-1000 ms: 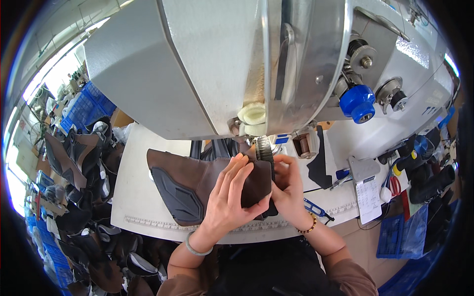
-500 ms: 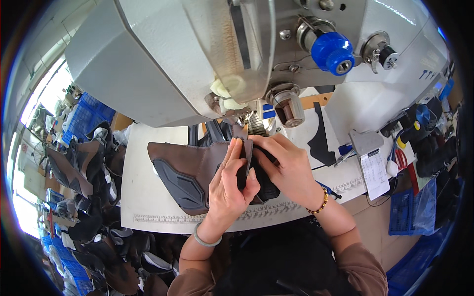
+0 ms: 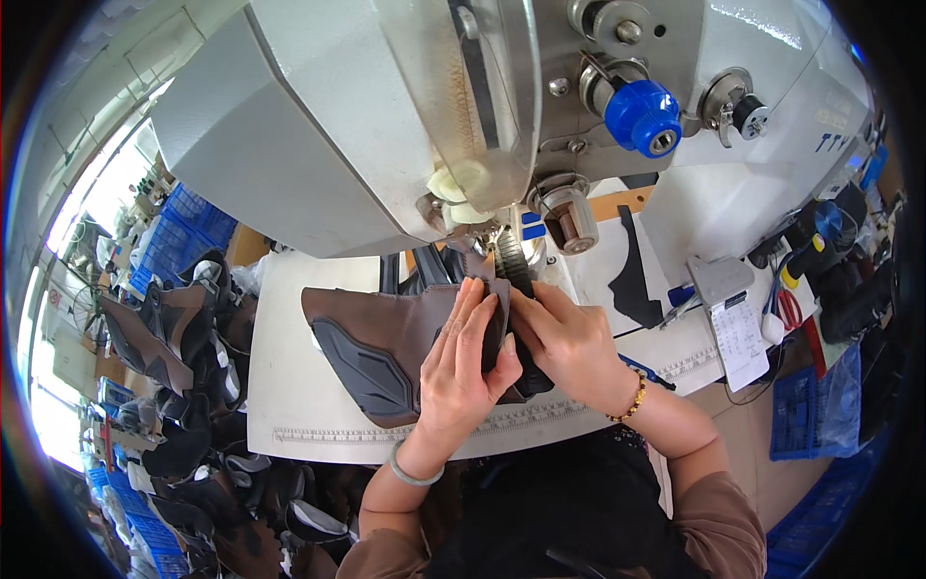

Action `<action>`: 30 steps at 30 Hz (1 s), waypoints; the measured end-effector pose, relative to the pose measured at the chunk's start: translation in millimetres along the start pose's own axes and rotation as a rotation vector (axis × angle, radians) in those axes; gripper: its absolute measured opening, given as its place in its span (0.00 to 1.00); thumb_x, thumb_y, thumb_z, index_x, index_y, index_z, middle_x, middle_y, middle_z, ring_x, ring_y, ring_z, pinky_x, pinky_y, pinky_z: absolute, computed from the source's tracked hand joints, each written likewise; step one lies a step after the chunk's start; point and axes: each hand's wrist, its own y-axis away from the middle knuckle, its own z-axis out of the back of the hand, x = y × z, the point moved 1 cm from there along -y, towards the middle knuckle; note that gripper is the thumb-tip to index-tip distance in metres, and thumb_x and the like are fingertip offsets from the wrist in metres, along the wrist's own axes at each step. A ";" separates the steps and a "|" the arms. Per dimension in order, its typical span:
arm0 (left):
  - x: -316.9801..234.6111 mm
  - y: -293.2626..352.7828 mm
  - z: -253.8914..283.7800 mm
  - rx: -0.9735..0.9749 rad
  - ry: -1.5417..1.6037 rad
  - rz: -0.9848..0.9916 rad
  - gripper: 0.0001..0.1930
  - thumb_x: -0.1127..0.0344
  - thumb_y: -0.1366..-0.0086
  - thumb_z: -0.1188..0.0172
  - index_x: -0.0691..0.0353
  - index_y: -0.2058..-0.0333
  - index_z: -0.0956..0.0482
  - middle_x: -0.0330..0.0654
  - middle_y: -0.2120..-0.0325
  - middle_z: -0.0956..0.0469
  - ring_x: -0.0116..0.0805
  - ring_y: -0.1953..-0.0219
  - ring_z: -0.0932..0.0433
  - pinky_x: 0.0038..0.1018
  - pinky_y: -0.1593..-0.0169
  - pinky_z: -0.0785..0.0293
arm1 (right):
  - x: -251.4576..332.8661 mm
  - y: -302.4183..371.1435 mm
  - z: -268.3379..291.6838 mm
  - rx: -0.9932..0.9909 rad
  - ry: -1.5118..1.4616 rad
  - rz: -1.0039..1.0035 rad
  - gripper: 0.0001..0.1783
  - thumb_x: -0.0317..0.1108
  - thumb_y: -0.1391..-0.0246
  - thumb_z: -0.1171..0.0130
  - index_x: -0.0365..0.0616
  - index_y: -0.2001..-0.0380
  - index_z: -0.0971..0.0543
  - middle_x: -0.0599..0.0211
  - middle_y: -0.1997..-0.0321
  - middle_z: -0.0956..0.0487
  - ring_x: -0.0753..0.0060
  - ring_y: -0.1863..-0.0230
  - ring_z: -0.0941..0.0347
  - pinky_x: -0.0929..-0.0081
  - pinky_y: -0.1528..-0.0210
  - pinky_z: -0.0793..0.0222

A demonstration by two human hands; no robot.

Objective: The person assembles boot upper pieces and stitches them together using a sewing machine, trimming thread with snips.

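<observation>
A brown leather boot upper [image 3: 415,311] with a black ridged panel [image 3: 365,372] lies under the head of a grey-white sewing machine [image 3: 328,125]. My left hand [image 3: 468,362] presses its straightened fingers along the upper's raised edge, close below the needle area, with the thumb standing off to the right. From the other side, my right hand [image 3: 569,338] grips the same edge between bent fingers and thumb. Its fingertips are partly hidden behind the leather. The needle and presser foot are mostly hidden by the machine head.
A white worktable [image 3: 289,405] has a ruler strip along its front edge. Right of the machine lie a black cut piece [image 3: 632,280] and a clipboard with paper [image 3: 738,338]. Many shoe uppers [image 3: 145,338] crowd the left, and a blue crate [image 3: 801,415] stands at the right.
The whole view has shifted slightly, moving the scene right and down. My left fingers are straighter against the leather edge than before. Both hands stay at the upper.
</observation>
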 end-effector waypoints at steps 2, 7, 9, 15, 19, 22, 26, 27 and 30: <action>-0.3 -0.2 -0.6 0.007 -0.009 -0.001 0.20 0.73 0.48 0.42 0.74 0.56 0.31 0.59 0.55 0.28 0.53 0.50 0.28 0.35 0.51 0.27 | -1.9 -1.1 3.9 0.085 -0.013 0.028 0.20 0.27 0.56 0.43 0.38 0.56 0.26 0.62 0.69 0.30 0.70 0.82 0.28 0.77 0.82 0.33; -1.3 -2.9 -3.1 -0.017 -0.061 -0.051 0.22 0.71 0.51 0.39 0.72 0.56 0.29 0.56 0.56 0.27 0.53 0.52 0.26 0.35 0.52 0.26 | -14.7 -2.9 9.8 0.286 0.080 0.100 0.15 0.28 0.57 0.43 0.40 0.62 0.25 0.59 0.67 0.32 0.67 0.81 0.27 0.76 0.81 0.32; -2.6 -4.5 -3.1 -0.013 -0.080 -0.077 0.23 0.71 0.52 0.39 0.72 0.56 0.28 0.55 0.56 0.26 0.52 0.52 0.26 0.35 0.52 0.26 | -19.3 -1.8 10.0 0.334 0.072 0.090 0.12 0.28 0.58 0.42 0.40 0.65 0.25 0.58 0.67 0.32 0.65 0.80 0.27 0.76 0.81 0.32; -9.7 -5.8 2.3 0.101 -0.113 -0.037 0.26 0.71 0.59 0.41 0.71 0.56 0.27 0.51 0.53 0.28 0.52 0.48 0.30 0.39 0.48 0.30 | -2.5 15.2 1.6 0.185 -0.766 -0.312 0.10 0.22 0.53 0.44 0.39 0.65 0.28 0.58 0.59 0.30 0.73 0.68 0.26 0.80 0.68 0.29; -11.1 -4.4 2.1 0.155 -0.150 -0.028 0.29 0.71 0.61 0.42 0.71 0.54 0.27 0.52 0.52 0.30 0.53 0.46 0.32 0.40 0.48 0.30 | 4.5 24.3 -9.1 -0.007 -1.382 -0.768 0.21 0.22 0.49 0.47 0.34 0.51 0.37 0.62 0.56 0.29 0.81 0.60 0.30 0.81 0.59 0.32; -11.0 -3.5 -0.2 0.149 -0.158 -0.037 0.30 0.71 0.62 0.42 0.71 0.53 0.28 0.52 0.51 0.30 0.52 0.46 0.32 0.39 0.49 0.30 | 2.6 24.4 -11.6 0.132 -1.331 -0.744 0.25 0.23 0.48 0.47 0.34 0.47 0.40 0.63 0.57 0.28 0.81 0.58 0.31 0.81 0.58 0.32; -10.8 -1.1 -2.9 0.123 -0.179 -0.028 0.29 0.72 0.61 0.41 0.70 0.53 0.28 0.50 0.51 0.30 0.53 0.47 0.32 0.37 0.50 0.29 | -0.4 30.1 -11.4 0.093 -1.258 -0.731 0.20 0.25 0.47 0.46 0.34 0.51 0.35 0.63 0.56 0.28 0.79 0.57 0.30 0.81 0.57 0.33; -10.6 -0.4 -3.3 0.108 -0.177 -0.030 0.29 0.72 0.61 0.41 0.70 0.53 0.28 0.50 0.51 0.30 0.53 0.47 0.32 0.37 0.50 0.29 | -1.1 34.6 -10.0 0.092 -1.260 -0.730 0.20 0.25 0.47 0.46 0.34 0.51 0.35 0.63 0.56 0.28 0.79 0.57 0.30 0.81 0.57 0.33; -9.1 1.3 -5.8 0.067 -0.100 -0.013 0.27 0.74 0.59 0.39 0.71 0.55 0.30 0.53 0.52 0.29 0.54 0.49 0.29 0.36 0.52 0.28 | -11.6 57.2 6.0 -0.079 -0.867 -0.595 0.16 0.24 0.49 0.45 0.34 0.55 0.31 0.63 0.60 0.27 0.74 0.62 0.28 0.78 0.60 0.32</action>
